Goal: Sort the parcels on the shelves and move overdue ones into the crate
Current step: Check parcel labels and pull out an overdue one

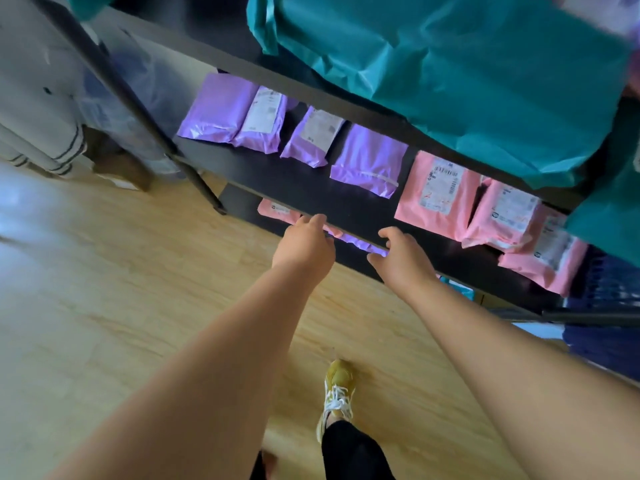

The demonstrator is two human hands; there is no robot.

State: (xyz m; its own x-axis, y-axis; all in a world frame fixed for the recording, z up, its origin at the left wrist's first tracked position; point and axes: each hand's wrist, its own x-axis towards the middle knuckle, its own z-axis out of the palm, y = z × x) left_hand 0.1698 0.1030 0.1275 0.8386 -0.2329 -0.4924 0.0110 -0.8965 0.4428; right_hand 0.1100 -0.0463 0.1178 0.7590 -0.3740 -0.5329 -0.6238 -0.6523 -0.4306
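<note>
Just under the front edge of the black shelf point(304, 188), the left hand point(304, 242) and right hand point(405, 259) curl their fingers round opposite ends of a purple parcel point(356, 241).

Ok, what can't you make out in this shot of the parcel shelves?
Head view only:
- Labels on the pink parcels and purple parcels: print too small and blurred to read, so no dates.
- Lower purple parcel: mostly hidden under the middle shelf.
- Left hand and right hand: seen from behind, so whether either grips that parcel is unclear.
- Blue crate: cut off by the right edge.
</note>
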